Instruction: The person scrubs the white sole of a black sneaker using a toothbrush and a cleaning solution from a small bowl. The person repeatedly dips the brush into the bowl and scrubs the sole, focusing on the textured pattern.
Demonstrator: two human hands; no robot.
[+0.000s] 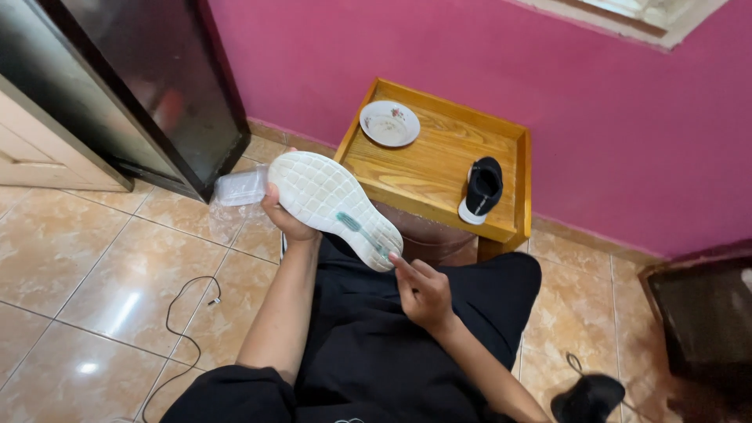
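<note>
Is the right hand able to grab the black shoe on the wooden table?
Probably yes. The right hand is free, just touching the white sole the left hand holds. The black shoe sits near the table edge with nothing between.

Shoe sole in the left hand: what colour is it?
White sole with a teal streak near the right hand; head view.

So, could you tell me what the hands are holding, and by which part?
The left hand grips a white-soled shoe, sole up, at one end. The right hand holds nothing; its fingertips touch the other end.
</note>
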